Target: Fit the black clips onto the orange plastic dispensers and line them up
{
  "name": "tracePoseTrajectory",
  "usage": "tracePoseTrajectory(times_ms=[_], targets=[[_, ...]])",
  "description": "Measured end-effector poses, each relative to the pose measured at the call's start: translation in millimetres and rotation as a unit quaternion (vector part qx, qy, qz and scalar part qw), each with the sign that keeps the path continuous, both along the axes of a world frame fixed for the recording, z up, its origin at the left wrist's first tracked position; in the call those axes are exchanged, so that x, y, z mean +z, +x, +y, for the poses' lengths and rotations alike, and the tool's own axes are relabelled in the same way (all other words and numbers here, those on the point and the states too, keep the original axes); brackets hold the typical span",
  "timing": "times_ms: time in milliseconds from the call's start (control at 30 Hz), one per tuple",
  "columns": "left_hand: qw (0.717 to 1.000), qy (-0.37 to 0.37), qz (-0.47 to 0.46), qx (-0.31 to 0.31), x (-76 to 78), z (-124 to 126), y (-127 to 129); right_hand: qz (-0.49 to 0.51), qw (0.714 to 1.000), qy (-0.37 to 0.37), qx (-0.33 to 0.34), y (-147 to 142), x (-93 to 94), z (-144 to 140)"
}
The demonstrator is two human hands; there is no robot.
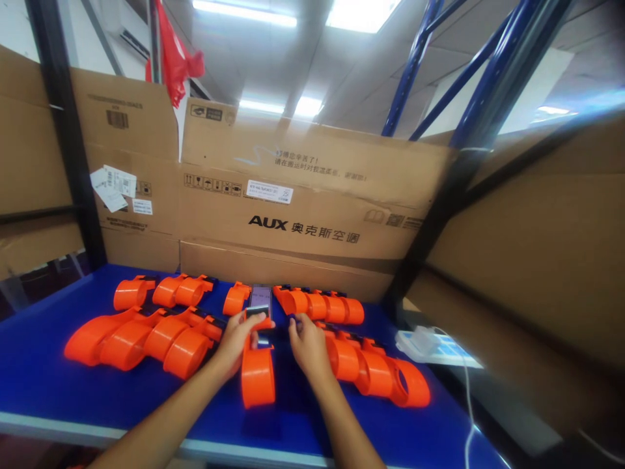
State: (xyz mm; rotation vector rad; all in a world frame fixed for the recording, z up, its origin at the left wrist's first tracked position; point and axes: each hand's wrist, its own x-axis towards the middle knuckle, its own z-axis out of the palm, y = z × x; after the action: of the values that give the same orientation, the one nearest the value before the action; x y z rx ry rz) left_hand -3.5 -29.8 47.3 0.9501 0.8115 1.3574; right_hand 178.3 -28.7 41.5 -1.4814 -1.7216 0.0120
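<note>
"Orange ring (258, 384): where is it?"

"On the near side of the phone (261, 295), close by the left hand (241, 339), the nearer one; its narrow end points phoneward."

"And each grip?"

"Left pinches a dark-and-orange piece (257, 311) at the phone's near end; whether it joins the ring is hidden. The right hand (306, 339) curls closed, contents unclear."

"Surface?"

"Smooth, glossy, plastic-looking; a broad curved band."

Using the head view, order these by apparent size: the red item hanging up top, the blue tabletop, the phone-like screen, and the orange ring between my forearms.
1. Blue tabletop
2. Red item and orange ring: too alike to rank
3. Phone-like screen, visible part
</note>
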Motion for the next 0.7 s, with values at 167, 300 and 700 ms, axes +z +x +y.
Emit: tracePoseTrajectory(times_ms=[167,300,700], targets=[[1.0,0.013,0.02,-0.01,-2.8,1.5,-0.3,-0.061,0.996,-0.05,-0.034,3.7,-6.5,4.2],[0.999,0.016,0.029,-0.013,-4.7,2.8,0.0,-0.075,0.994,-0.068,-0.045,4.3,-7.3,5.4],[0.999,0.012,0.041,-0.021,-10.6,5.5,1.1,-0.109,0.988,-0.09,-0.061,4.7,-5.6,4.5]])
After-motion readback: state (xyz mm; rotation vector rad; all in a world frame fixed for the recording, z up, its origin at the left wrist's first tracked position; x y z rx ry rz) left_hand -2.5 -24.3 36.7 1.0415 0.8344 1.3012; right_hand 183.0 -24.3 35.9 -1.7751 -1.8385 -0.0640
